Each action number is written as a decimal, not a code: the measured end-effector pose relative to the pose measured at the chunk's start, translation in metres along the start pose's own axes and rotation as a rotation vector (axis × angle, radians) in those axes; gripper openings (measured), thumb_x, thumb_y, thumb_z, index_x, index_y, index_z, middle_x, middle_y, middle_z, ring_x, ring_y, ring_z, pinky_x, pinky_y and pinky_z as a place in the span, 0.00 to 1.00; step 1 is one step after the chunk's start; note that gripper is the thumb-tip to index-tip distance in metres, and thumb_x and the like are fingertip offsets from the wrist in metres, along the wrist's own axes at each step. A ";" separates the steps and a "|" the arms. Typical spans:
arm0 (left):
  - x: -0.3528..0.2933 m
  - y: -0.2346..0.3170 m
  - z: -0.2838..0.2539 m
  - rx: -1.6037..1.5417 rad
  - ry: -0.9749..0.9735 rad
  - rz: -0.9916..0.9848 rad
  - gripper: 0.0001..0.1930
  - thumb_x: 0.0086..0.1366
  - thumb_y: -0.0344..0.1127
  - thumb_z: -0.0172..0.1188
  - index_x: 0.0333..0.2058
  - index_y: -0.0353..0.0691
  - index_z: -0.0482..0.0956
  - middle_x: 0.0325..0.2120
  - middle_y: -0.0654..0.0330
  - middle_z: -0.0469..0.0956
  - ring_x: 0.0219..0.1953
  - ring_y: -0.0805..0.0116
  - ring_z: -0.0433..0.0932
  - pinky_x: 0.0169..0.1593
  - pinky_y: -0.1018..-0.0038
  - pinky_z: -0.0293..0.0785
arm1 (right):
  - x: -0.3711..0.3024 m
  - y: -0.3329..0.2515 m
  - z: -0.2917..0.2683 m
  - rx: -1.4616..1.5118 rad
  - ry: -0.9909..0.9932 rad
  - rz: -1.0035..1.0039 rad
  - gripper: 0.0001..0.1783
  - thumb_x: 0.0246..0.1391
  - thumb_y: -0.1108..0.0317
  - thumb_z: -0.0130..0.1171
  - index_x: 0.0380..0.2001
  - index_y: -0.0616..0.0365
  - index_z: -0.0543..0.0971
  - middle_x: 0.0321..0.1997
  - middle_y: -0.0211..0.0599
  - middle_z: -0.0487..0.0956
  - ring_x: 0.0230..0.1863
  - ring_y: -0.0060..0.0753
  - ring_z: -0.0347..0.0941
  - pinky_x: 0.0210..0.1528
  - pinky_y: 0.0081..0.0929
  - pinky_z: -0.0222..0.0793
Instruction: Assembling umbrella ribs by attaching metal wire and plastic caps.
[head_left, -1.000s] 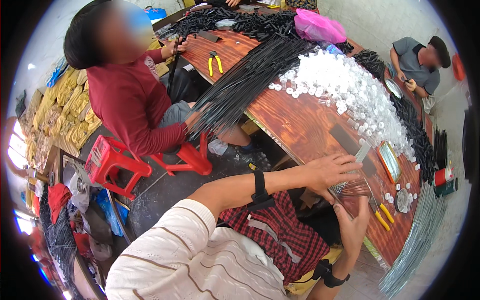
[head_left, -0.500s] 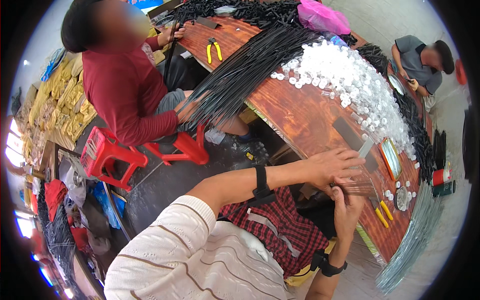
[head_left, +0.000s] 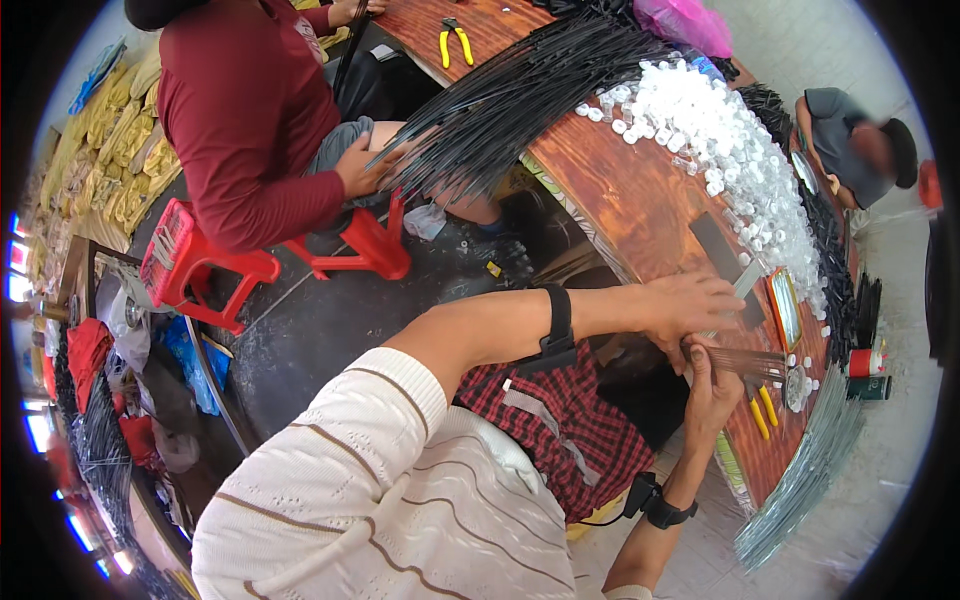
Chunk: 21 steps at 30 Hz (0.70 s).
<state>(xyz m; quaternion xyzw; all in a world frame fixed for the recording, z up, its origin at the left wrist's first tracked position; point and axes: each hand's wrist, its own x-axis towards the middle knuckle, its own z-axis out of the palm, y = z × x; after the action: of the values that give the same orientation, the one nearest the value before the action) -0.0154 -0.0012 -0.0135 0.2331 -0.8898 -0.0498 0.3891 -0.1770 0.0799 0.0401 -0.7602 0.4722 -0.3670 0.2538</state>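
Note:
My right hand (head_left: 712, 392) is closed around a bundle of thin brown rods (head_left: 745, 362), which fan out to the right over the table's near edge. Just beyond it, my left hand (head_left: 688, 305) is spread with its fingers stretched out, palm down. Its thumb side comes close to the bundle's left end; whether they touch is hidden. A pale, flat blade-like strip (head_left: 748, 278) shows at the left fingertips, partly covered by them. Past the strip lies a dark flat plate (head_left: 716, 246) on the brown wooden table (head_left: 610, 190).
White and clear plastic pieces (head_left: 700, 130) are heaped at the table's far side, near an orange-framed mirror (head_left: 786, 308). Yellow-handled pliers (head_left: 762, 412) and long clear rods (head_left: 800, 480) lie right. A co-worker in red (head_left: 240, 130) sits left beside black rods (head_left: 530, 110).
The view has shifted, so the table and co-workers appear displaced. My right hand still grips the rods, which now point more level to the right. My left hand stays spread beside them.

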 end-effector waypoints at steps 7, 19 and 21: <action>0.003 -0.001 -0.003 0.004 -0.185 -0.003 0.57 0.29 0.61 0.76 0.60 0.41 0.66 0.66 0.49 0.54 0.68 0.47 0.50 0.66 0.53 0.52 | -0.004 -0.005 -0.005 0.077 -0.002 0.099 0.09 0.59 0.73 0.58 0.38 0.67 0.82 0.34 0.37 0.82 0.37 0.24 0.75 0.41 0.22 0.70; 0.035 0.011 -0.037 0.075 -0.682 -0.156 0.42 0.45 0.39 0.64 0.63 0.43 0.64 0.68 0.47 0.48 0.70 0.46 0.45 0.67 0.56 0.51 | 0.001 0.007 -0.004 0.126 0.019 0.067 0.07 0.57 0.72 0.59 0.37 0.65 0.81 0.30 0.34 0.81 0.32 0.24 0.74 0.37 0.22 0.68; 0.041 0.011 -0.037 0.057 -0.704 -0.169 0.42 0.44 0.39 0.64 0.62 0.43 0.65 0.68 0.47 0.48 0.70 0.46 0.45 0.67 0.56 0.51 | 0.002 0.005 -0.008 0.124 0.039 0.049 0.07 0.57 0.73 0.60 0.37 0.65 0.81 0.30 0.36 0.81 0.32 0.25 0.75 0.37 0.23 0.68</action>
<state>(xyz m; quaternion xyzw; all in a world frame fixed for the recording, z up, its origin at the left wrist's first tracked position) -0.0172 -0.0071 0.0422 0.2850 -0.9480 -0.1340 0.0466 -0.1852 0.0756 0.0416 -0.7240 0.4719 -0.4037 0.3001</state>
